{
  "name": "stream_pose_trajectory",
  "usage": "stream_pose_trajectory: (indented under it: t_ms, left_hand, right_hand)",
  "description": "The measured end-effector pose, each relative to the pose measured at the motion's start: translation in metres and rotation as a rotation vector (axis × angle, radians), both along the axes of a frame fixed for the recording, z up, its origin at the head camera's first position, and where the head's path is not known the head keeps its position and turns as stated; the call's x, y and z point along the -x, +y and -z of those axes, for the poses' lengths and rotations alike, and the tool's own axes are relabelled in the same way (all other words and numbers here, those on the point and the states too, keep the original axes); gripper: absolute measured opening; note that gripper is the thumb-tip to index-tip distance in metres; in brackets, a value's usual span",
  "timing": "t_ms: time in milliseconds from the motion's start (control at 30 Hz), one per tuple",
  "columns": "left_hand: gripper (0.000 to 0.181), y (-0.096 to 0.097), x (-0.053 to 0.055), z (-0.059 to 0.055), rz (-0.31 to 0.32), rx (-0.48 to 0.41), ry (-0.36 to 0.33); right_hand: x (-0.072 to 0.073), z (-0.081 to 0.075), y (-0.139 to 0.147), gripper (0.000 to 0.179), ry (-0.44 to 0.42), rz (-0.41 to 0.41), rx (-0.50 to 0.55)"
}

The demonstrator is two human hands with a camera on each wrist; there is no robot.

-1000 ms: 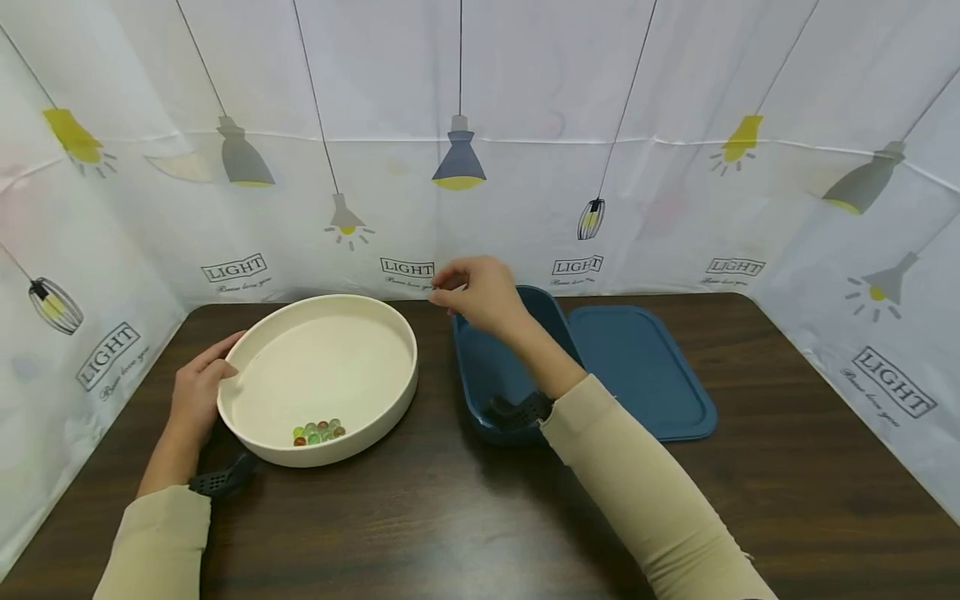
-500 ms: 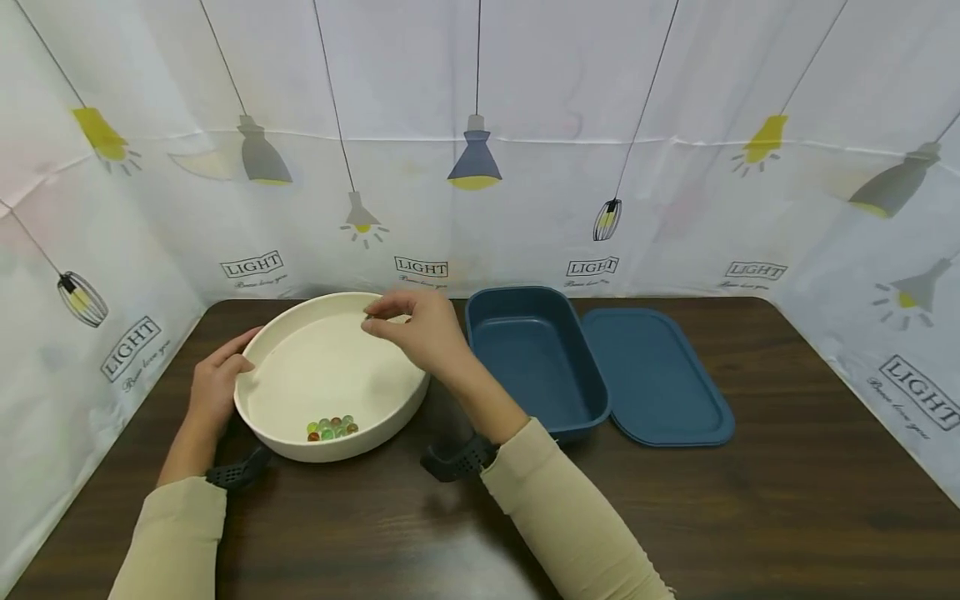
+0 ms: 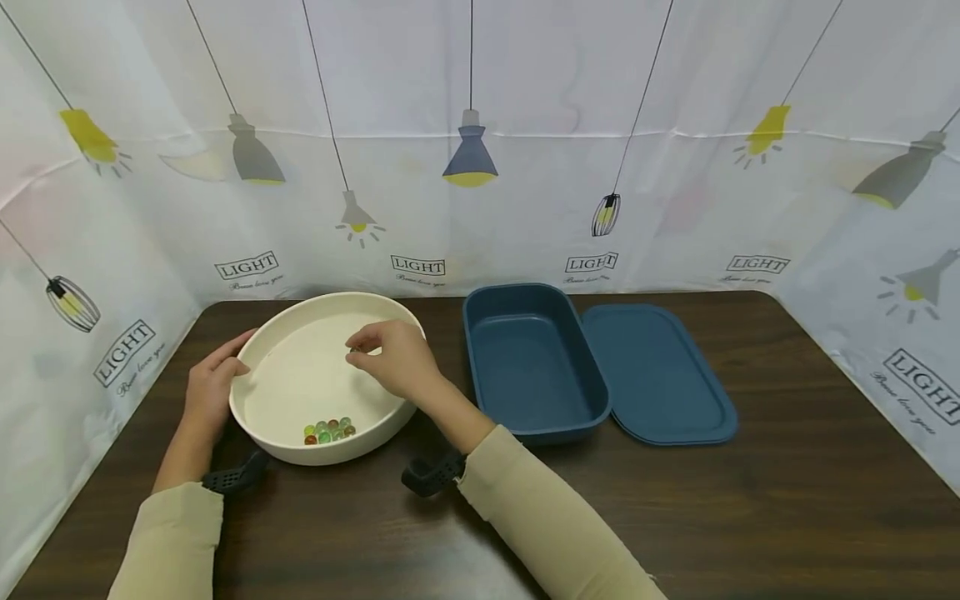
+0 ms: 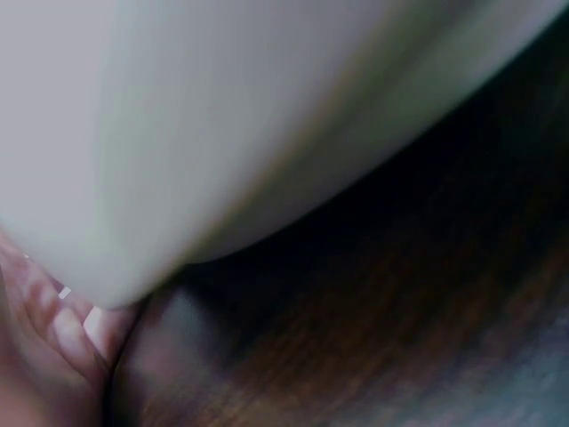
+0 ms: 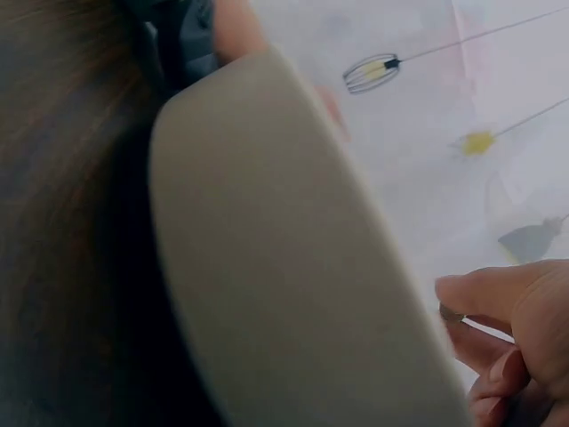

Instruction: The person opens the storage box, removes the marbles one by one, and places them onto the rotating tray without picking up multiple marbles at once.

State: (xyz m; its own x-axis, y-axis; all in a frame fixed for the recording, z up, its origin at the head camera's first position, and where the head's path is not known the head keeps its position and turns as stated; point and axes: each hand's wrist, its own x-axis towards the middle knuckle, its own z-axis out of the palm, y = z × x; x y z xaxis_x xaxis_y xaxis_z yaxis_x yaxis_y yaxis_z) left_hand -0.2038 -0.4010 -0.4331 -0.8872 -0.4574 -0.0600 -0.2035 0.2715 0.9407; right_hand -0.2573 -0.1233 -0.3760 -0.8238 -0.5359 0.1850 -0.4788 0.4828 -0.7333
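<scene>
In the head view, a round cream tray (image 3: 292, 371) with a raised wall stands at the left of the table. My left hand (image 3: 208, 390) grips its left rim, thumb over the inside and fingers outside. The tray looks tilted towards me. Several glass marbles (image 3: 330, 431), green, yellow and reddish brown, lie together against its near wall. My right hand (image 3: 396, 360) is over the tray's right part and pinches a small dark marble (image 5: 451, 313) between thumb and forefinger, clearest in the right wrist view. The left wrist view shows mostly the tray's blurred outer side.
Right of the tray stands a deep blue rectangular box (image 3: 558, 429) without its cover. A matching blue lid (image 3: 660, 375) lies flat against the box's right side. Behind the dark wooden table (image 3: 810, 467) hangs a white curtain (image 3: 525, 75) printed with lamps.
My right hand, pinching the marble, has moved left from above the blue box to over the tray, then lower and nearer. The left hand keeps its grip on the rim.
</scene>
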Motion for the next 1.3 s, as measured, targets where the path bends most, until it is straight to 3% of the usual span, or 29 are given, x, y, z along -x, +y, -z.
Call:
stream_pose_trajectory:
  t_ms: [300, 667, 833, 1100, 1300]
  left_hand:
    - [0.058, -0.003, -0.005, 0.000, -0.008, -0.080, 0.061]
    - [0.058, -0.004, -0.004, -0.002, 0.022, -0.073, 0.065]
    - [0.059, -0.004, -0.003, -0.005, 0.016, -0.010, 0.033]
    - [0.059, -0.002, -0.004, -0.005, 0.015, -0.012, 0.025]
    - [0.058, -0.001, -0.003, -0.003, 0.026, -0.050, 0.053]
  right_hand:
    - [-0.003, 0.006, -0.007, 0.019, 0.063, -0.006, -0.188]
    - [-0.005, 0.007, -0.010, 0.017, 0.102, 0.046, -0.294]
    - [-0.007, 0.003, -0.009, 0.018, 0.102, 0.046, -0.298]
    - [-0.006, -0.004, -0.002, 0.021, 0.055, 0.003, -0.197]
    - [-0.010, -0.044, 0.040, 0.023, 0.029, -0.057, 0.027]
